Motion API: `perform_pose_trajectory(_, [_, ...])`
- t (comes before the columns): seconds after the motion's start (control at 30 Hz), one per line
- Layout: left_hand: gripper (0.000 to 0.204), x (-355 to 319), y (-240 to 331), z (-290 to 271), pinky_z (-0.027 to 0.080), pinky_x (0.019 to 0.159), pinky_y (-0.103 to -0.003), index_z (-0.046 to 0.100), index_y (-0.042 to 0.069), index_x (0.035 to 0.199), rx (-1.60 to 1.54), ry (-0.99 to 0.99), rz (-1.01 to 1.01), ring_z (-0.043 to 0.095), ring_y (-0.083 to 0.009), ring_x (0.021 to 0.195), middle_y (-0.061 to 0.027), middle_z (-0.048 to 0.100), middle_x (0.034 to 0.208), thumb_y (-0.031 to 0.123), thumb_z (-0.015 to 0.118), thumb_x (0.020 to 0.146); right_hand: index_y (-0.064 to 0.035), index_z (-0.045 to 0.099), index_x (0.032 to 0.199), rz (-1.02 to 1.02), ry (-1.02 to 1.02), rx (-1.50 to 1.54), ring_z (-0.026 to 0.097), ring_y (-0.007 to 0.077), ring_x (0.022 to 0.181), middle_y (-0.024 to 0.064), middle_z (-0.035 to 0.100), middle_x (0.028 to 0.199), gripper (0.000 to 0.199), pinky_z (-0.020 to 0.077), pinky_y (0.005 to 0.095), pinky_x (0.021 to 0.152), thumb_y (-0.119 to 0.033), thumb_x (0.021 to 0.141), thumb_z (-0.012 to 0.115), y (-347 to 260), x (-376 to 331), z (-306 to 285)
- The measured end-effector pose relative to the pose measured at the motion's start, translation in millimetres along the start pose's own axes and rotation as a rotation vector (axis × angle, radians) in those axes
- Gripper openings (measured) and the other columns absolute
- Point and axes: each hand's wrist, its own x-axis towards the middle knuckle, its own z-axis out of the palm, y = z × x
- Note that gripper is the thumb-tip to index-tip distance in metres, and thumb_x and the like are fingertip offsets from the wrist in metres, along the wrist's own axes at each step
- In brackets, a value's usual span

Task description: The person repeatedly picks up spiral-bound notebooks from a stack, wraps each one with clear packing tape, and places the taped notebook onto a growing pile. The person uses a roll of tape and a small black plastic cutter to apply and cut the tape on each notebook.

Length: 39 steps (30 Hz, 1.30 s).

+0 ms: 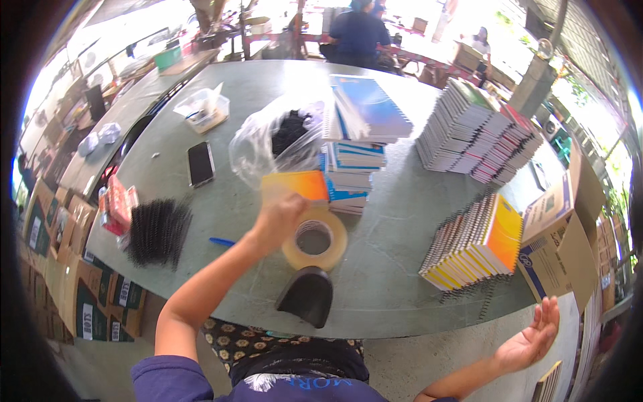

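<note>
**Left hand (282,216) at an orange notebook (305,184), right hand (529,336) spread**

The orange notebook is near the middle of the counter (388,295), just left of a stack of blue notebooks (349,181). The left hand is curled at its lower edge; blur hides whether the fingers pinch it. Just below sits a wide roll of tape (337,242), with a black curved object (309,298) nearer the person.

The right hand is palm up, fingers apart, holding nothing, near an open cardboard box (552,244). Spiral notebooks with orange covers (465,248) stand left of the box. Behind the orange notebook is a clear plastic bag (246,151) with black contents; a phone (200,164) lies farther left.
</note>
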Motion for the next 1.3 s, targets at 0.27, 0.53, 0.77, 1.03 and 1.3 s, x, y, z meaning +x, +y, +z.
perform_pose_trajectory(0.27, [0.017,-42.7,-48.8,-9.6,0.049,0.08,-0.036,0.065,-0.002,0.091,0.239,0.139,-0.078,0.062,-0.0285,0.083,-0.0139,0.066,0.086,0.009,0.066,0.077,0.0072,0.058,0.107,0.229,-0.701,0.297,0.063,0.0256,0.095,0.0195,0.064,0.104,0.031,0.0495,0.0331,0.083,-0.019,0.093,0.05,2.9,-72.2,195.2])
perform_pose_trajectory(0.53, [0.019,-85.3,23.6,-38.7,0.051,0.072,-0.029,0.064,-0.001,0.101,-0.714,0.013,-0.304,0.064,-0.0149,0.082,-0.0119,0.068,0.086,-0.001,0.06,0.083,0.0024,0.063,0.103,0.681,-0.784,0.552,0.058,0.01,0.086,0.008,0.067,0.096,0.02,0.046,0.0279,0.079,-0.009,0.086,0.061,21.4,-115.7,283.0])
perform_pose_trajectory(0.77, [0.021,-166.7,-126.9,-65.0,0.048,0.073,-0.043,0.06,0.002,0.082,0.471,0.043,-0.774,0.059,-0.0348,0.078,-0.0178,0.062,0.082,0.022,0.057,0.083,-0.0036,0.063,0.1,0.21,-1.224,0.003,0.064,0.0164,0.073,0.0117,0.067,0.078,0.019,0.0485,0.0298,0.067,-0.01,0.081,0.064,-6.7,-69.8,300.8])
perform_pose_trajectory(1.03, [0.017,-130.7,-104.7,-82.3,0.049,0.069,-0.044,0.05,0.001,0.093,0.15,0.099,-0.842,0.062,-0.037,0.084,-0.0213,0.061,0.087,0.017,0.052,0.09,-0.0094,0.063,0.101,-0.147,-1.413,-0.389,0.063,0.0341,0.076,0.0173,0.065,0.083,0.025,0.0486,0.0412,0.065,-0.024,0.08,0.064,1.8,-100.1,341.3])
perform_pose_trajectory(1.3, [0.027,-89.6,-24.6,-37.2,0.05,0.074,-0.04,0.052,0.001,0.111,-0.15,0.098,-0.358,0.063,-0.0348,0.086,-0.0229,0.061,0.095,0.005,0.054,0.085,-0.0102,0.066,0.098,0.029,-1.341,-0.171,0.064,0.032,0.075,0.0149,0.066,0.083,0.021,0.0484,0.0397,0.065,-0.026,0.084,0.061,1.3,-106.6,337.9])
